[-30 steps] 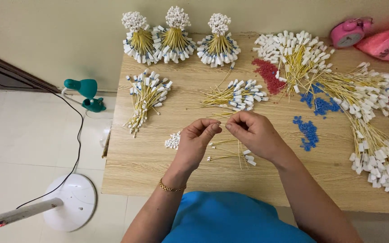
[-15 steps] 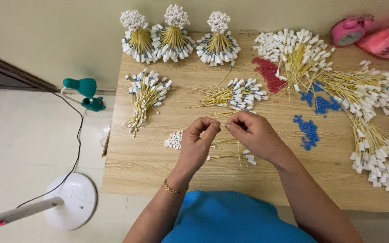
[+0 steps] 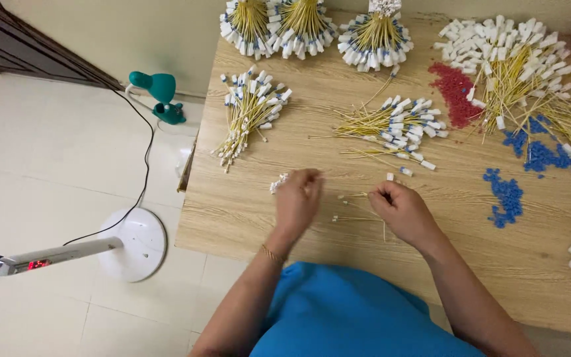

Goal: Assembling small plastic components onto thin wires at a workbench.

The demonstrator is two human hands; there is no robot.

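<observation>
My left hand rests on the wooden table, fingers curled, right beside a small heap of white connectors. Whether it pinches one is hidden. My right hand lies to the right, its fingertips pinched on thin yellow wires that lie loose between the two hands. A gold bracelet circles my left wrist.
A fanned wire bundle and a flat wire pile lie beyond my hands. Three upright bundles stand at the back. Red pieces, blue pieces and a large wire heap fill the right. A fan base and a green lamp stand on the floor.
My hands, held close together above the table before, have parted. The left went left toward the white connectors and the right dropped onto the loose wires.
</observation>
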